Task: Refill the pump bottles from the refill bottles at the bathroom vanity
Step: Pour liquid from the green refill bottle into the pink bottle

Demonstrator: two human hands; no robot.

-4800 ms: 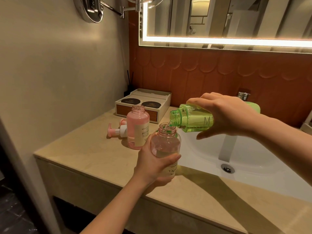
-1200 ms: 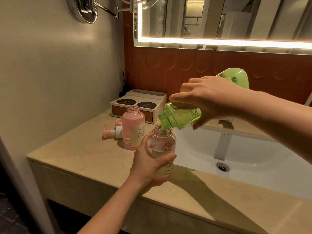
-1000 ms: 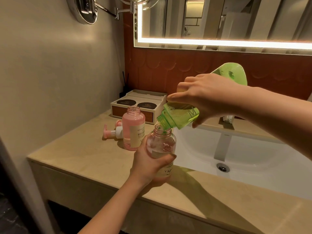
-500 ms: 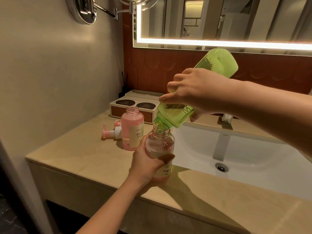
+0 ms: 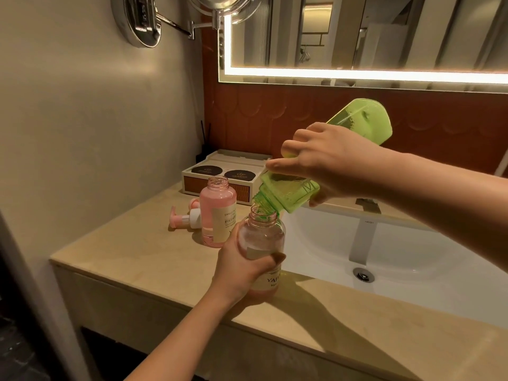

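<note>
My left hand grips a clear pinkish pump bottle with its top off, held just above the beige counter. My right hand holds a green refill bottle steeply tipped, its base high, its mouth right over the clear bottle's opening. A second pump bottle, pink and uncapped, stands upright on the counter behind. Pink-and-white pump heads lie on their side to its left.
A white amenity box with two dark round lids sits against the tiled wall. The white sink basin with drain and faucet lies to the right. A lit mirror and a wall-mounted chrome mirror arm hang above.
My right hand has tipped the green refill bottle from nearly level to steeply upended over the clear bottle. My left hand has held that bottle in about the same place.
</note>
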